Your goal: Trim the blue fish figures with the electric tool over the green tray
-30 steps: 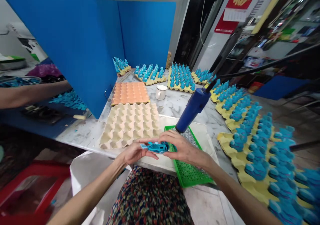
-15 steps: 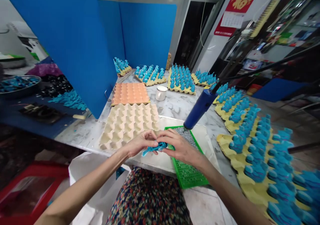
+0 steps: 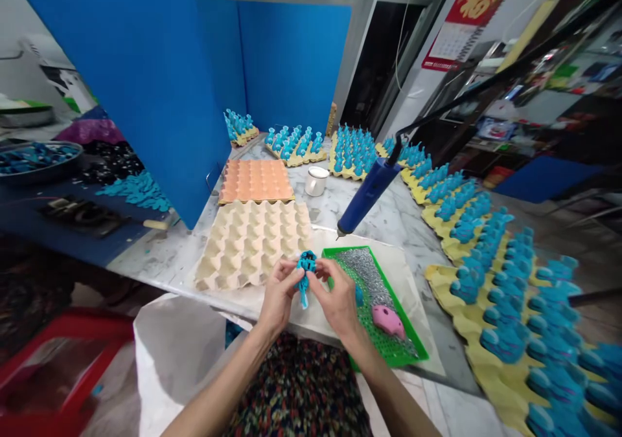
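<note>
Both of my hands hold a small blue plastic toy part above the front edge of the table. Its upper side shows a dark hollow, and a narrow light-blue piece points down toward me. My left hand pinches it from the left, and my right hand grips the right side. Beside my right hand lies a green tray with many small silvery screws and a pink curved object. A blue electric screwdriver hangs tip down above the table, apart from my hands.
A beige egg tray lies left of my hands, with an orange one behind it. A white mug stands farther back. Yellow trays of blue toys line the right and back. A blue panel rises at left.
The toy part has turned from lying sideways to pointing toward me. My right hand has drawn back from over the green tray, showing the pink object. The screwdriver now hangs higher and farther left.
</note>
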`<state>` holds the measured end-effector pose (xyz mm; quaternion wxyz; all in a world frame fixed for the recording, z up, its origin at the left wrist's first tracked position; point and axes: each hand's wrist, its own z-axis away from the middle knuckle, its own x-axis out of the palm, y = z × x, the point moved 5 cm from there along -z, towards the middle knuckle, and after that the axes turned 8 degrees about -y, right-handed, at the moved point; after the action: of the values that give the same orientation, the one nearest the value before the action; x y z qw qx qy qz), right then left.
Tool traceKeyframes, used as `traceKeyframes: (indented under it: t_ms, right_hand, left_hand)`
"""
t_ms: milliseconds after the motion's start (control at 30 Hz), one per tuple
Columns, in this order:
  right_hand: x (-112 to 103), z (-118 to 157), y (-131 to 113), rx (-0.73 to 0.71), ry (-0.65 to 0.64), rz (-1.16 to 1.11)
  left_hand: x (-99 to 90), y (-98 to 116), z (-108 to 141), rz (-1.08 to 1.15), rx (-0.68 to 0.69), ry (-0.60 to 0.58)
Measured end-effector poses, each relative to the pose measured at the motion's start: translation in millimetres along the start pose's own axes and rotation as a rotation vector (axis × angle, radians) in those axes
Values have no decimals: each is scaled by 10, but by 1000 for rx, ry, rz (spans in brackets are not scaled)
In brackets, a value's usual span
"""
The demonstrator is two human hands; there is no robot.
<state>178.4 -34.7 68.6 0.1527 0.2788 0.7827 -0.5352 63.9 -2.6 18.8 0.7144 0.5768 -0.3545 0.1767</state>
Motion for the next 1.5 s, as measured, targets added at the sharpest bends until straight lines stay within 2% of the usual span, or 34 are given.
traceKeyframes:
  t_ms: [67,233,300,400,533,600,833,1067,1233,1333,1500]
  right_hand:
    - [17,-5,12,23,25,10]
    - [123,21,-15,-64,-13,6]
    - [135,44,2,-37,20,-15]
    - [123,61,8,-3,70,-24]
    - [118,42,-76,-85,58,9]
    - [117,25,-97,-74,68,24]
    - [122,-39,-127,-11,114,60]
    - [78,-77,-84,-7,117,63]
    - [72,-103,-80,-40,73,157]
    - [22,-134,-108,-48,104,117]
    - [-88,-202,-48,47,115,51]
  left_hand:
    - [-14,-26,-11,40,-5,20]
    - [-87,-77,-65,186,-43,73]
    - [-111,-106,-84,229,-63,79]
    - [-126,-148,-103,265,-96,72]
    - [-106,-149,-121,338,-104,38]
    - [-88,-141,-126,357,-117,13]
    - [-43,-126,-120,350,-133,-67]
    - [45,-31,-103,205,-179,-178]
    - [65,39,-105,179,-160,-160]
    - [40,38,-116,174,-135,-164]
    - [-8,-14,-135,240,-135,-208]
